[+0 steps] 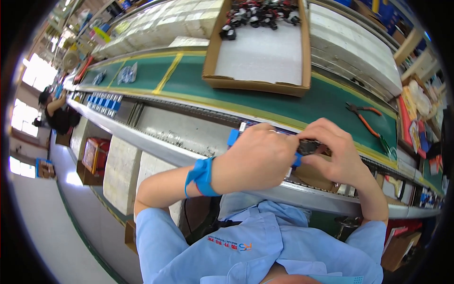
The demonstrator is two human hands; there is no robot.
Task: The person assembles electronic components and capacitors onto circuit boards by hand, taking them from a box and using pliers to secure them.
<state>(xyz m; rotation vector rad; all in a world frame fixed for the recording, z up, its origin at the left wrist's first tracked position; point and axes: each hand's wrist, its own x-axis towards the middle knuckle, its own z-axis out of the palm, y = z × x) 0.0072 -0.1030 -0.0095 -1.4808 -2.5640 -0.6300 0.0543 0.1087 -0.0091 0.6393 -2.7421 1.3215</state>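
Observation:
My right hand is closed, with thumb and fingers pinching a small dark part; its exact kind is unclear. Right beside it, my left hand is bent over a piece with blue ends on the metal rail line. The left fingers curl toward the dark part, and the hand itself hides what they grip. A blue strap circles my left wrist. Between and below the hands a brownish round-edged surface shows in the line.
Beyond the rail, a cardboard box with black and red wired parts stands on the green belt. Orange-handled cutters lie at right. Plastic bags and blue-ended pieces sit left. A co-worker is far left.

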